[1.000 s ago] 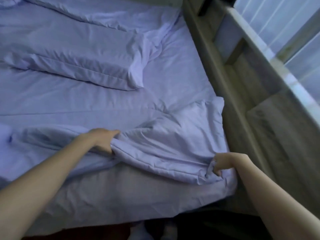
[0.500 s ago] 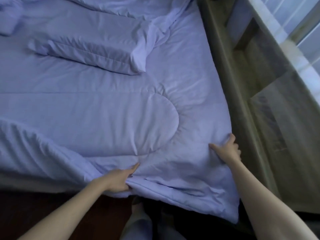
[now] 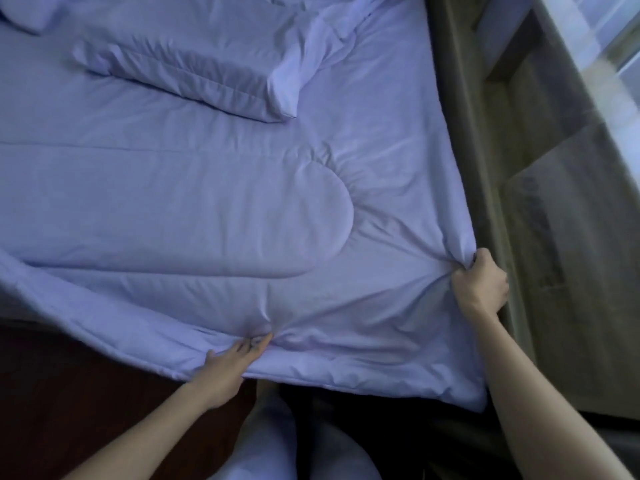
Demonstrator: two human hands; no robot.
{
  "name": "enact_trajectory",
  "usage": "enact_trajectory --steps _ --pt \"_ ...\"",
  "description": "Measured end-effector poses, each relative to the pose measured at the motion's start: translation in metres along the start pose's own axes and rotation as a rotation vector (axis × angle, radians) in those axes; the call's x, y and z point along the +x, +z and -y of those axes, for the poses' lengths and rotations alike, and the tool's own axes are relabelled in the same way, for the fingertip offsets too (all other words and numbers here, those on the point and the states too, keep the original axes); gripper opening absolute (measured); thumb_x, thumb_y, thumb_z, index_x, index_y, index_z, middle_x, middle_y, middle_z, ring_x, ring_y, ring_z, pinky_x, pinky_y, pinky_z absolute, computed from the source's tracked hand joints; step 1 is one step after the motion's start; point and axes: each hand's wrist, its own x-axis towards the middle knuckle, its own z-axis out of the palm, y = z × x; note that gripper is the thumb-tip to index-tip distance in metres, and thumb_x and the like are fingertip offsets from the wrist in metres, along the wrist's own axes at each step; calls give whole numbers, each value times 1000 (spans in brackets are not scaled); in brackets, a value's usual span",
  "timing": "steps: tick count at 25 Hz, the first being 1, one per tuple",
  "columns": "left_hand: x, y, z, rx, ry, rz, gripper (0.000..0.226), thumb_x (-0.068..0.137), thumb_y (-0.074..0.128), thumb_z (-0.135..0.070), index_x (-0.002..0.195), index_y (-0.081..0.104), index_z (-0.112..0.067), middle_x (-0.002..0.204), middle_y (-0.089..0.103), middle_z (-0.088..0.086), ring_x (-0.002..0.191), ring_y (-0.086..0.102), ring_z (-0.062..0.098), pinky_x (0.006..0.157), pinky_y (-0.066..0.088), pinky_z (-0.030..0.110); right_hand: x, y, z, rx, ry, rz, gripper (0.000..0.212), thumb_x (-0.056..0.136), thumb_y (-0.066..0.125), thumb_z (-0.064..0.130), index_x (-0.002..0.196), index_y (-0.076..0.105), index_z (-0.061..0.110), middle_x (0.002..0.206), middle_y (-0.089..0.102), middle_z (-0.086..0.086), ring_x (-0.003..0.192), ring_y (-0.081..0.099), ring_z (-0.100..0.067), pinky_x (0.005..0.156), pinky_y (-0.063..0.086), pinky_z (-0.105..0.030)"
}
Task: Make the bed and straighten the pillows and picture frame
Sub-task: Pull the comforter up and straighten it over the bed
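Right hand (image 3: 479,284) bunches the lavender comforter (image 3: 207,202) in curled fingers at the right edge of the bed (image 3: 14,306) — left hand (image 3: 230,363) pinches its near hem. Comforter lies spread flat; a pillow (image 3: 194,64) lies farther up.

This is a bedroom in a home. A pale lavender quilt (image 3: 207,202) stitched in long rounded panels fills most of the view. A matching pillow (image 3: 194,71) lies across its far part, and the corner of a second pillow (image 3: 27,12) shows at the far left. A wooden bed frame (image 3: 446,98) edges the quilt on the right. Just beyond stands a wooden shelf unit (image 3: 540,109) with open compartments — behind it, a bright window (image 3: 606,26) with sheer curtain folds. Dark reddish floor (image 3: 69,393) shows at the near edge.
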Motion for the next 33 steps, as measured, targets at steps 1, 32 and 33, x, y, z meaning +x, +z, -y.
enact_trajectory --steps 1,32,33 --pt "-8 11 -7 19 -45 -21 120 51 74 3 148 10 -26 136 57 -2 117 60 11 75 56 45 -6 1 -5 -9 -20 -20 16 79 55 13 77 39 13 65 48 -7 53 38 -26 57 32 -33" --pt "-85 -169 232 -202 -567 -507 47 94 41 -24 139 38 -13 148 39 8 134 39 25 108 33 40 -260 149 360 -91 -835 659 56 101 32 36 150 19 12 161 15 -2 148 10 -21 115 21 -41" --pt "-106 -174 259 -225 -591 -564 46 94 42 -23 139 40 -14 148 41 6 132 42 25 107 34 38 -289 154 388 -3 -874 693 53 102 35 32 149 23 11 159 20 -4 147 16 -22 114 23 -38"
